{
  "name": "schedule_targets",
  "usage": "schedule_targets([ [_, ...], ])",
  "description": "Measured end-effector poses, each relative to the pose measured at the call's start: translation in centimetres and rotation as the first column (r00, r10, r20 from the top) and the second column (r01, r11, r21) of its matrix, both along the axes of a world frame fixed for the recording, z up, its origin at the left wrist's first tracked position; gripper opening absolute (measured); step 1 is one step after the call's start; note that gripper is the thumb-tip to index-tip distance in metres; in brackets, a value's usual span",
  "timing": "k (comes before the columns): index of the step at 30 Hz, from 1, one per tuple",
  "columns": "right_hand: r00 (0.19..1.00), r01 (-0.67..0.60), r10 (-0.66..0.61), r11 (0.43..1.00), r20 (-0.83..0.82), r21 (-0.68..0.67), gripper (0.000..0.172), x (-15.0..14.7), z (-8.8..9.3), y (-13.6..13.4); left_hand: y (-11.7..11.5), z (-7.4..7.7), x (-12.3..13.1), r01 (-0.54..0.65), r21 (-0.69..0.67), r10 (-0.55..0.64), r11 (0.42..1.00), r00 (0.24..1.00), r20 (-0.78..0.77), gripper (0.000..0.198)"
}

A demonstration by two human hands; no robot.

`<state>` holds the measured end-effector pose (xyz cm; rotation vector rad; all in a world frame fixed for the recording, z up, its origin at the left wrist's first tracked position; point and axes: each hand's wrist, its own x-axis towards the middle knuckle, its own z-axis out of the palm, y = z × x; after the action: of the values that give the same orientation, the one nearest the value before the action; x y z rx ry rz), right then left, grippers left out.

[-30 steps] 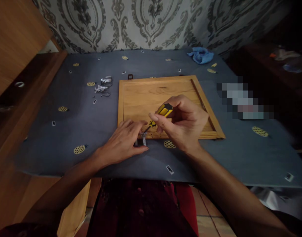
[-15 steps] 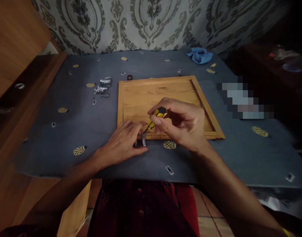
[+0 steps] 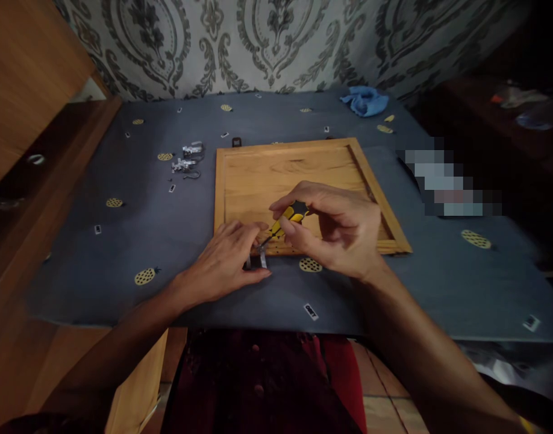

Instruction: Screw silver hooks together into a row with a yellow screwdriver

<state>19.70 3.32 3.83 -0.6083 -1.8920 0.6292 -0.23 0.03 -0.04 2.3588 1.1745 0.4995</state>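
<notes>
My right hand (image 3: 337, 226) is closed around the yellow and black handle of a screwdriver (image 3: 292, 218), its shaft slanting down to the left. The tip meets a small metal hinge (image 3: 263, 258) at the near edge of a framed wooden panel (image 3: 285, 181). My left hand (image 3: 229, 259) grips this hinge against the panel's edge, with the thumb on the near side and the fingers on the wood. Its fingers partly cover the hinge, and the screw under the tip is too small to make out.
Several loose metal hinges (image 3: 186, 163) lie left of the panel on the grey tablecloth (image 3: 136, 241). A blue cloth (image 3: 365, 101) is crumpled at the back right. A blurred-out object (image 3: 443, 181) lies at the right, and wooden furniture (image 3: 32, 90) borders the left side.
The screwdriver's handle has tilted a little further right, with my right hand shifting slightly the same way. My left hand and the panel stay in place.
</notes>
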Motion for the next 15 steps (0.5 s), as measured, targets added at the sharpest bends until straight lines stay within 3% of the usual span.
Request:
schedule_targets([
  [7,0.993,0.113,-0.111,0.991,-0.027,0.071,0.007,-0.2,-0.8,0.2,0.0,0.1,0.0,0.011,-0.003,-0.011,1.0,1.0,-0.003,0.049],
  [15,0.988,0.152,-0.149,0.986,-0.042,0.071,0.006,-0.4,-1.4,0.3,-0.1,0.0,0.0,0.009,-0.005,-0.009,1.0,1.0,0.016,0.05],
])
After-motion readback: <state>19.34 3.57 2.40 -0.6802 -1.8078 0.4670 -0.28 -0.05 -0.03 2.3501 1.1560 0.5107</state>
